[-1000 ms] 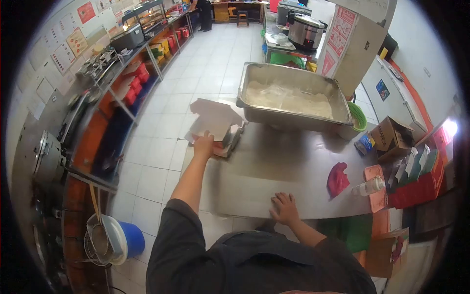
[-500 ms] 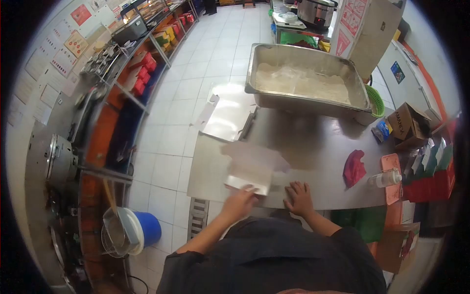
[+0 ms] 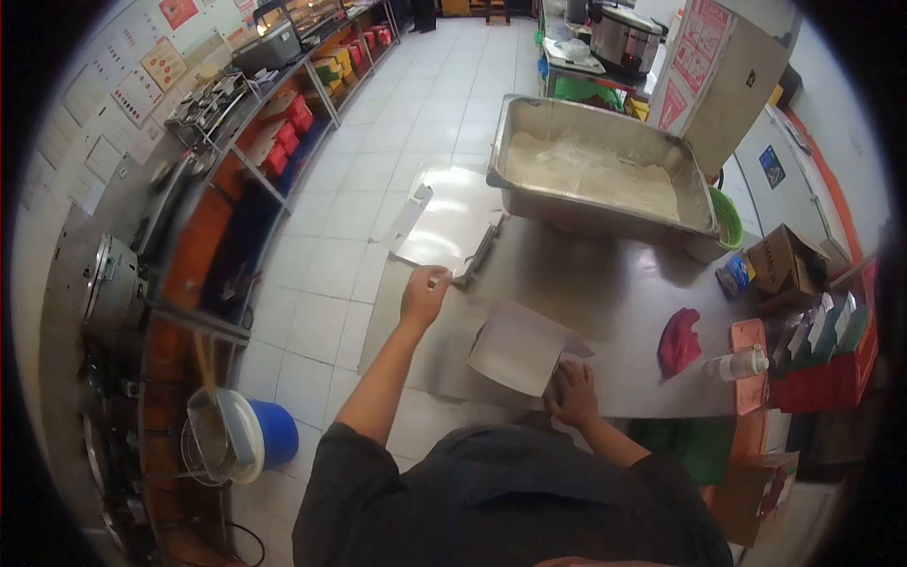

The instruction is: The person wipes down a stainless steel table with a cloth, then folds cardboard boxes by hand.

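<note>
View from a head-worn camera, looking down at a person in a dark shirt at a metal tabletop [image 3: 605,331] in a kitchen. A pale carton blank [image 3: 518,348] lies near the tabletop's close edge, in front of the person, with a flap standing out at its far right corner. The right hand [image 3: 573,390] is at the carton blank's right edge, knuckles up and fingers bent (whether it grips the edge or only rests against it, I cannot tell).

The left hand [image 3: 425,295] reaches forward to the near edge of a stack of flat cartons [image 3: 444,227], whose top sheet is white and glossy. Its thumb and forefinger curl towards each other; whether they pinch a sheet is unclear.

Beyond the carton blank, to the right of the stack, sits a deep steel pan [image 3: 605,203] holding pale powder [image 3: 590,175], perhaps flour, with a green basket [image 3: 726,222] beside its right end. On the tabletop's right side are a crumpled red cloth [image 3: 679,344], a clear bottle [image 3: 737,364] lying over a pink tray [image 3: 749,387], and an open brown cardboard box [image 3: 777,269]. On the floor at left stands a blue bucket [image 3: 276,435].
</note>
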A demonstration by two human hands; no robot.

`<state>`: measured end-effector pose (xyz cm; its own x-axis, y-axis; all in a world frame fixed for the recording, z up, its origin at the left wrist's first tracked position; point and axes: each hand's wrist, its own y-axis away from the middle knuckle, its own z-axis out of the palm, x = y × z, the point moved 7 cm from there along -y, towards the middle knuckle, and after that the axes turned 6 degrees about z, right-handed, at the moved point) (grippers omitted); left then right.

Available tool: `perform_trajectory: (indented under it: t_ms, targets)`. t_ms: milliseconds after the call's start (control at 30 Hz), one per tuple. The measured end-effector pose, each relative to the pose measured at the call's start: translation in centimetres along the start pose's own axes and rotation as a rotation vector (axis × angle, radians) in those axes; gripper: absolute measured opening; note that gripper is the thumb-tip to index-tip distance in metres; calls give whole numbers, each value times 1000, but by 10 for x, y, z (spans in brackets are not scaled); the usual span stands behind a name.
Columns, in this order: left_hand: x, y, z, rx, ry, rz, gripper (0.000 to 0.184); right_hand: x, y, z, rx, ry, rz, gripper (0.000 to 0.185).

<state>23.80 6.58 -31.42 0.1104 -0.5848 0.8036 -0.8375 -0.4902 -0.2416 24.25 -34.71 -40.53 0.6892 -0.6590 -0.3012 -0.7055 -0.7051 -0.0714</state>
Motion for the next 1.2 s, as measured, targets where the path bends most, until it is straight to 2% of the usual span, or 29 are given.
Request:
perform_trajectory:
  t_ms: [100,167,267,500,633,733,833,933,1100,1200]
  targets:
    - [-53,-36,33,-140,-231,-52,43,0,2,1,-17,4,9,66]
    - [-60,-46,45,-242,-348,-133,52,-1,1,-1,-21,0,19,66]
    - [-59,-48,56,-301,-406,-233,52,1,1,-2,-9,-26,32,65]
    - [-113,-61,76,-335,-181,-335,45,4,2,-3,-11,-33,34,64]
    - [-142,-72,67,-299,-137,-149,41,5,3,-4,18,-59,38,62]
    - [-166,-75,64,-245,-211,-92,36,3,2,-7,22,-45,39,62]
    - [-136,-76,42,-190,-374,-104,30,2,1,-8,9,-42,41,60]
    - [-102,-86,18,-13,-385,-103,30,3,1,-6,8,-45,42,60]
    - [-80,-108,-24,260,-270,118,29,2,0,-6,23,-61,28,60]
    - [-66,-100,-64,334,-269,160,25,1,2,-3,14,-65,30,61]
